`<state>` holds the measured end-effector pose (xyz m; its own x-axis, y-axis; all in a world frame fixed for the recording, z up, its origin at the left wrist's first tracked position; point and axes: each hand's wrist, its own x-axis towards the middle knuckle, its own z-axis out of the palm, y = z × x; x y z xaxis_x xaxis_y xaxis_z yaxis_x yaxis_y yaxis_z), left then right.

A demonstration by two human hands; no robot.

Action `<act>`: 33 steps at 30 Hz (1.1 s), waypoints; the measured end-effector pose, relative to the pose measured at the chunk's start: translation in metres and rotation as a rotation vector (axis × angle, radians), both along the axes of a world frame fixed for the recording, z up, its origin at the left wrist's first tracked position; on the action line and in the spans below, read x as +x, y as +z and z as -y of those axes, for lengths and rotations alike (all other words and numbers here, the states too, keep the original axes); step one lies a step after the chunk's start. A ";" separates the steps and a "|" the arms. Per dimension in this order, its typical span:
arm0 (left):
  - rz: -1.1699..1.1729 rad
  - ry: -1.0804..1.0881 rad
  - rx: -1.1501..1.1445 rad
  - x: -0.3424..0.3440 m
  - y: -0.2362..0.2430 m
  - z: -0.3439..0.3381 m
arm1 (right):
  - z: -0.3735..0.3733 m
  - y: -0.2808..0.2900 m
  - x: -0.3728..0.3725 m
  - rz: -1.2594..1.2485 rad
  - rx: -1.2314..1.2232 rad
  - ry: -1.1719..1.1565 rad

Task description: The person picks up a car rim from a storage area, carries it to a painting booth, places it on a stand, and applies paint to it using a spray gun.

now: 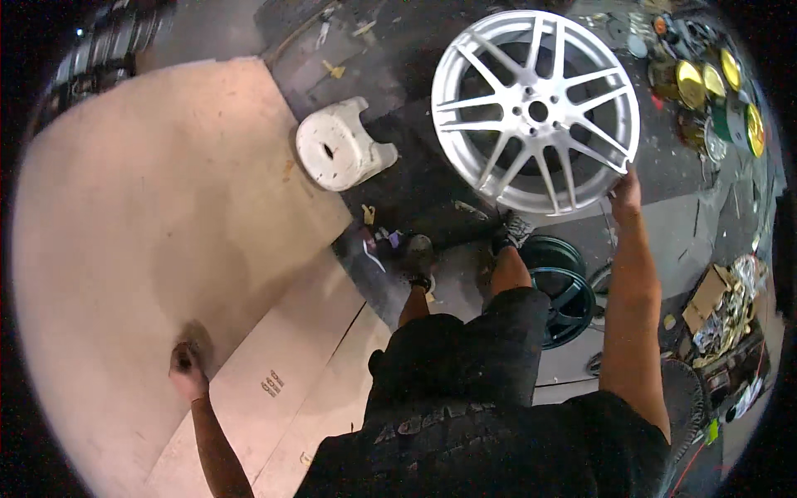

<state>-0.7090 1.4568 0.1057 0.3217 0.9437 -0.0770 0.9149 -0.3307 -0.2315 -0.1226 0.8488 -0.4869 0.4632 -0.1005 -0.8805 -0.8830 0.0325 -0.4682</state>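
A white multi-spoke car wheel rim (513, 124), without a tyre, is held up in front of me on the right. My right hand (628, 196) grips its lower right edge, with the fingers partly hidden behind the rim. Far to the left, my left hand (189, 375) is over a large sheet of tan cardboard (149, 207), its fingers curled together. Something dark shows at those fingers, too small to make out. The left hand is well apart from the wheel rim.
A spattered white plastic stool (332, 153) lies tipped over beside the cardboard. Dark green wheel rims (569, 307) rest by my legs. Several open cans (691, 85) stand at the far right, and a box of crumpled scraps (726, 315) lies below them. Litter is scattered across the floor.
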 end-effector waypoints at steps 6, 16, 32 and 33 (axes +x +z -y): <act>0.190 -0.023 -0.053 0.004 0.002 -0.007 | -0.067 0.068 -0.032 -0.098 -0.127 0.030; 0.220 -0.143 0.052 -0.017 0.012 -0.006 | -0.181 0.080 -0.316 -0.292 0.084 -0.323; 0.358 -0.070 0.004 -0.039 0.006 -0.005 | -0.227 0.067 -0.474 -0.457 0.128 -0.080; 0.304 -0.055 -0.010 -0.042 0.007 -0.002 | -0.207 0.059 -0.440 -0.389 0.066 -0.100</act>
